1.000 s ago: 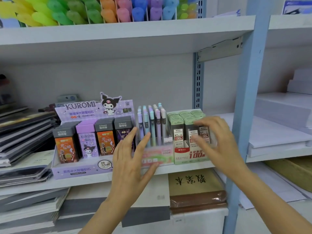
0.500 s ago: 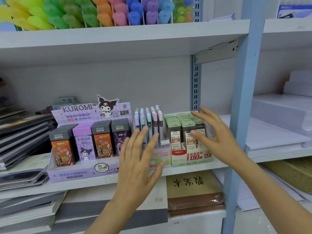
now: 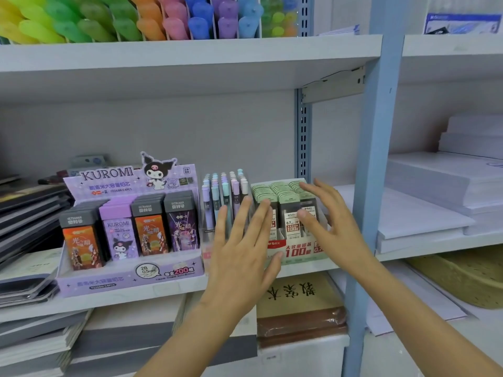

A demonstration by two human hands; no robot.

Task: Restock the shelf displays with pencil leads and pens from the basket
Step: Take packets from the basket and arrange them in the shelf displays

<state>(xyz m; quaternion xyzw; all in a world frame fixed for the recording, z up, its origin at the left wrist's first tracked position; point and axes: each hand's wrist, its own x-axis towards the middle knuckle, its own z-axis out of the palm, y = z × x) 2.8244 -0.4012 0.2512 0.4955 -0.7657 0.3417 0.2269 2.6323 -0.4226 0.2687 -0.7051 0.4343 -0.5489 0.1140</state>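
Note:
Three displays stand side by side on the middle shelf point(image 3: 402, 255). A purple Kuromi box point(image 3: 130, 278) on the left holds rows of pencil-lead cases. A clear box of pastel mechanical pencils point(image 3: 224, 191) stands in the middle. A green box of 0.7 lead cases point(image 3: 288, 202) is on the right. My left hand point(image 3: 242, 257) is spread flat with straight fingers in front of the pencil box and the green box's left edge. My right hand point(image 3: 329, 221) is open at the green box's right side, thumb at its front. Neither hand holds anything.
A blue upright post point(image 3: 373, 186) rises just right of the green box. Stacked dark notebooks point(image 3: 24, 213) lie at the left, white paper stacks point(image 3: 441, 191) at the right. Coloured highlighters point(image 3: 136, 20) fill the top shelf. A woven basket point(image 3: 468, 278) sits low right.
My left hand has moved right, from the Kuromi box and pencil box over to the green box's left edge. My right hand stays spread at the green box's right side.

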